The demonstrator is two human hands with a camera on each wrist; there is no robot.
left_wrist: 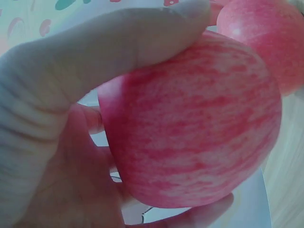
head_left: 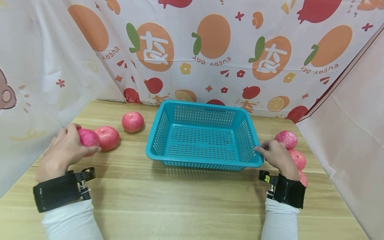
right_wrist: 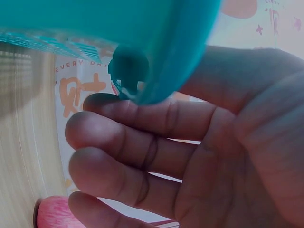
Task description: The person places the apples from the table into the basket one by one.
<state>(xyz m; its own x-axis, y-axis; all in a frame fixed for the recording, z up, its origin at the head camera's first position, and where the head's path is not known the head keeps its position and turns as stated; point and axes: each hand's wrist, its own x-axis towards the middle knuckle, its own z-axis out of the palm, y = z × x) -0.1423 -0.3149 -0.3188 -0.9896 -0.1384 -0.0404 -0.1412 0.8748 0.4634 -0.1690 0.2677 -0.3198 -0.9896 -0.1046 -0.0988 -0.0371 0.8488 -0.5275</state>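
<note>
My left hand (head_left: 64, 146) grips a red-pink apple (head_left: 89, 137) at the left of the table. In the left wrist view, the thumb lies across the streaked apple (left_wrist: 194, 123) and the fingers curl round its other side. A second apple (head_left: 108, 138) sits right beside it on the table. At the right end of a teal plastic basket (head_left: 204, 160), my right hand (head_left: 277, 155) holds the rim near the front corner. Its thumb is over the rim and its fingers are beneath, as the right wrist view shows. The basket has perforated walls and no fruit in it.
Another apple (head_left: 133, 121) stands left of the basket. Close to the right hand, several apples line the table's right side, among them a pale-streaked one (head_left: 286, 139) and a redder one (head_left: 297, 159). A fruit-print curtain (head_left: 180, 80) hangs behind the wooden table (head_left: 180, 206).
</note>
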